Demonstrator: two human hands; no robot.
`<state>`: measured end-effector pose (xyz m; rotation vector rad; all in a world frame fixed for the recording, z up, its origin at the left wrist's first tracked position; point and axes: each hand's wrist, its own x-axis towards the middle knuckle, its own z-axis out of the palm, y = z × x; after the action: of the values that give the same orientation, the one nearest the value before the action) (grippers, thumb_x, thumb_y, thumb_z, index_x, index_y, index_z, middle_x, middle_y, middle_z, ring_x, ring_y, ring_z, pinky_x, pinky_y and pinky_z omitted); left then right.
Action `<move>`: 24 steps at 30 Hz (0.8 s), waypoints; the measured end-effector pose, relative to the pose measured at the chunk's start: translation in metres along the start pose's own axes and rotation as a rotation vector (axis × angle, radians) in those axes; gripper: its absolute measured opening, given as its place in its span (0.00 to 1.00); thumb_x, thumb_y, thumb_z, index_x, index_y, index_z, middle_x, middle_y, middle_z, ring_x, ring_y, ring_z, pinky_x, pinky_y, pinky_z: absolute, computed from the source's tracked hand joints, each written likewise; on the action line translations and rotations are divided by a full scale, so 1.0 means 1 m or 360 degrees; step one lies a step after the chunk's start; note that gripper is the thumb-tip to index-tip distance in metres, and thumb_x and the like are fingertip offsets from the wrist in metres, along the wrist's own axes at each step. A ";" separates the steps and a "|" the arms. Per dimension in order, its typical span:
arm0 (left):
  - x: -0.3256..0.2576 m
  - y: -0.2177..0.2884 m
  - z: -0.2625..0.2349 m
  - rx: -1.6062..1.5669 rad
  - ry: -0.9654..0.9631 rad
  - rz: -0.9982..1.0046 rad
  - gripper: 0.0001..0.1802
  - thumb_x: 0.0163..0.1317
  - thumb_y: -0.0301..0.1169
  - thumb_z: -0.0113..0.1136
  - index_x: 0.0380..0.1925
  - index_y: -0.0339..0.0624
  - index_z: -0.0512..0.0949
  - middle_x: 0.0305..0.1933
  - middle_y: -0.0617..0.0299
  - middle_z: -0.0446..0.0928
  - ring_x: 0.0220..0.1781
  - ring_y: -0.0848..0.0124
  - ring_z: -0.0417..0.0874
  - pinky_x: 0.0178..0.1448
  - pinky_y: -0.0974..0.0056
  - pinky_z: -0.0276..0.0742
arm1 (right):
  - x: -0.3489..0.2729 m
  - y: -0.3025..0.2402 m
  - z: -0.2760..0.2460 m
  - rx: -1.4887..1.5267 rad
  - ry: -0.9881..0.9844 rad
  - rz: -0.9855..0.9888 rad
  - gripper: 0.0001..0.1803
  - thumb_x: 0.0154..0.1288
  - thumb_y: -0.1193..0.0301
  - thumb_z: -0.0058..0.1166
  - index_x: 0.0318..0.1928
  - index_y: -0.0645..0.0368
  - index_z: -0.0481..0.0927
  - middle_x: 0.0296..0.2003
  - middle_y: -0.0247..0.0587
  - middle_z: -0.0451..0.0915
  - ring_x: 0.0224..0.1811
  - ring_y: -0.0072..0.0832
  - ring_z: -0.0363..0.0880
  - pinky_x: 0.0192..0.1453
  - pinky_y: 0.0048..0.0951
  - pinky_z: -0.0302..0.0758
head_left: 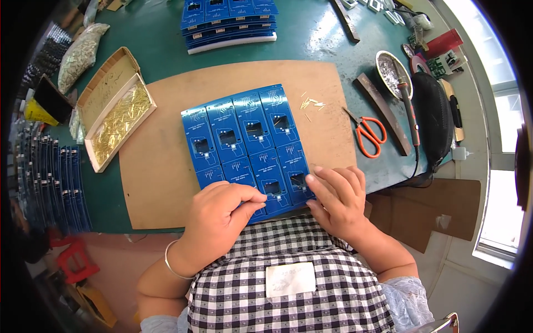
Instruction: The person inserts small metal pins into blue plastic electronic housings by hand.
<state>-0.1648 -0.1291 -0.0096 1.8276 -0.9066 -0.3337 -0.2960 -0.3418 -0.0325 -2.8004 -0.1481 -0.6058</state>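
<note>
A blue circuit board panel (244, 150), divided into several units with dark square cutouts, lies on a brown cardboard sheet (152, 183) in front of me. My left hand (222, 213) is over the panel's near left part. Its thumb and index finger are pinched together; whatever is between the tips is too small to make out. At the near right edge of the panel is my right hand (341, 200), its fingers apart, with the thumb and index fingertip touching the edge. Several thin brass-coloured pins (312, 103) lie loose on the cardboard, right of the panel's far corner.
On the left stands an open box (91, 145) of brass-coloured pins. Orange-handled scissors (369, 136), a dark bar (383, 114) and a soldering iron (408, 105) across a metal bowl (383, 58) lie right. Stacked blue boards (230, 28) stand at the back, upright boards (53, 177) at left.
</note>
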 end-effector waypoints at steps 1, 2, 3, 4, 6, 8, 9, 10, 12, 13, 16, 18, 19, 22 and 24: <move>0.000 0.000 0.002 0.0027 -0.0005 -0.0006 0.06 0.52 0.22 0.69 0.30 0.41 0.82 0.30 0.60 0.83 0.29 0.65 0.81 0.34 0.64 0.75 | 0.000 -0.001 0.001 0.0023 0.0016 0.0002 0.25 0.45 0.65 0.67 0.48 0.53 0.83 0.52 0.38 0.77 0.47 0.34 0.75 0.55 0.41 0.66; 0.000 -0.001 0.003 0.0059 -0.0004 0.0005 0.06 0.53 0.23 0.68 0.31 0.41 0.82 0.29 0.61 0.83 0.28 0.65 0.80 0.34 0.64 0.75 | 0.000 -0.002 0.002 0.0054 -0.0043 0.0010 0.25 0.46 0.65 0.67 0.48 0.53 0.83 0.53 0.39 0.77 0.47 0.35 0.75 0.55 0.42 0.66; 0.001 0.000 0.004 0.0086 -0.0008 0.0022 0.05 0.54 0.23 0.68 0.31 0.41 0.82 0.29 0.61 0.83 0.28 0.65 0.80 0.34 0.64 0.74 | 0.000 -0.002 0.003 0.0079 -0.0102 0.0022 0.24 0.47 0.66 0.67 0.49 0.53 0.82 0.54 0.39 0.76 0.48 0.36 0.75 0.55 0.42 0.66; 0.002 0.002 0.005 0.0090 -0.0051 -0.0038 0.04 0.54 0.24 0.67 0.31 0.41 0.81 0.31 0.61 0.83 0.29 0.65 0.78 0.36 0.63 0.74 | -0.003 -0.001 0.009 0.0184 -0.0078 0.0074 0.23 0.48 0.67 0.66 0.49 0.53 0.82 0.54 0.39 0.76 0.49 0.36 0.75 0.55 0.42 0.66; 0.006 0.005 0.006 0.0177 -0.0073 -0.0012 0.04 0.55 0.23 0.67 0.30 0.41 0.82 0.32 0.62 0.83 0.32 0.66 0.78 0.40 0.64 0.73 | -0.004 0.002 0.010 0.0233 -0.0063 0.0085 0.24 0.47 0.68 0.66 0.49 0.54 0.82 0.54 0.41 0.76 0.49 0.38 0.75 0.54 0.43 0.66; 0.007 0.005 0.010 0.0246 -0.0113 -0.0048 0.03 0.54 0.24 0.67 0.29 0.41 0.81 0.36 0.62 0.80 0.39 0.64 0.76 0.47 0.63 0.69 | -0.004 0.005 0.014 0.0254 -0.0026 0.0096 0.21 0.49 0.67 0.66 0.47 0.52 0.82 0.53 0.38 0.76 0.48 0.35 0.75 0.54 0.41 0.67; 0.007 0.005 0.012 0.0262 -0.0116 -0.0049 0.03 0.54 0.24 0.67 0.29 0.41 0.81 0.36 0.62 0.80 0.39 0.64 0.76 0.47 0.63 0.69 | -0.005 0.004 0.016 0.0266 -0.0014 0.0097 0.21 0.49 0.67 0.66 0.47 0.52 0.82 0.53 0.38 0.76 0.48 0.35 0.75 0.54 0.41 0.67; 0.009 0.005 0.015 0.0362 -0.0071 0.0014 0.04 0.53 0.25 0.67 0.29 0.43 0.81 0.36 0.63 0.79 0.38 0.63 0.76 0.45 0.62 0.70 | -0.006 0.003 0.017 0.0265 0.0006 0.0095 0.21 0.49 0.68 0.66 0.47 0.52 0.82 0.53 0.38 0.76 0.48 0.35 0.75 0.53 0.40 0.67; 0.009 0.005 0.019 0.0472 -0.0032 0.0078 0.06 0.52 0.26 0.68 0.29 0.44 0.81 0.36 0.64 0.77 0.38 0.63 0.75 0.42 0.62 0.71 | -0.008 0.003 0.019 0.0274 0.0034 0.0097 0.21 0.49 0.68 0.66 0.47 0.52 0.82 0.53 0.38 0.76 0.47 0.34 0.75 0.53 0.40 0.67; 0.009 0.004 0.021 0.0509 -0.0035 0.0096 0.06 0.51 0.26 0.68 0.28 0.45 0.81 0.36 0.65 0.76 0.38 0.63 0.74 0.42 0.61 0.71 | -0.008 0.003 0.018 0.0249 0.0035 0.0089 0.21 0.49 0.68 0.66 0.47 0.51 0.82 0.53 0.38 0.76 0.47 0.34 0.75 0.53 0.39 0.68; 0.008 0.004 0.023 0.0577 -0.0045 0.0110 0.05 0.51 0.26 0.68 0.28 0.45 0.80 0.36 0.65 0.75 0.39 0.63 0.74 0.43 0.60 0.71 | -0.008 0.003 0.019 0.0234 0.0051 0.0082 0.21 0.48 0.67 0.66 0.47 0.51 0.82 0.53 0.37 0.76 0.46 0.33 0.75 0.52 0.38 0.68; 0.008 0.004 0.024 0.0605 -0.0048 0.0106 0.05 0.51 0.26 0.68 0.28 0.45 0.80 0.36 0.65 0.75 0.38 0.63 0.74 0.43 0.60 0.71 | -0.008 0.003 0.019 0.0240 0.0063 0.0080 0.22 0.48 0.67 0.66 0.47 0.51 0.83 0.53 0.36 0.76 0.46 0.33 0.75 0.52 0.38 0.68; 0.008 0.004 0.024 0.0615 -0.0046 0.0096 0.05 0.51 0.26 0.68 0.28 0.45 0.80 0.36 0.65 0.75 0.38 0.62 0.74 0.43 0.60 0.71 | -0.008 0.003 0.019 0.0234 0.0059 0.0077 0.21 0.48 0.67 0.66 0.47 0.51 0.83 0.52 0.36 0.76 0.45 0.33 0.75 0.52 0.38 0.68; 0.009 0.004 0.025 0.0636 -0.0037 0.0090 0.05 0.51 0.26 0.68 0.28 0.45 0.80 0.36 0.64 0.75 0.39 0.62 0.74 0.43 0.60 0.71 | -0.009 0.003 0.019 0.0221 0.0065 0.0069 0.21 0.48 0.67 0.66 0.47 0.51 0.83 0.52 0.36 0.76 0.45 0.33 0.75 0.52 0.38 0.68; 0.010 0.004 0.025 0.0648 -0.0030 0.0092 0.05 0.52 0.26 0.67 0.28 0.45 0.80 0.36 0.64 0.75 0.39 0.62 0.74 0.43 0.60 0.71 | -0.010 0.003 0.019 0.0216 0.0074 0.0065 0.21 0.48 0.67 0.66 0.47 0.51 0.83 0.52 0.36 0.76 0.46 0.33 0.75 0.52 0.38 0.68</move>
<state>-0.1748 -0.1540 -0.0150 2.1646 -1.0982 -0.1352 -0.2967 -0.3396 -0.0543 -2.6499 -0.1180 -0.6263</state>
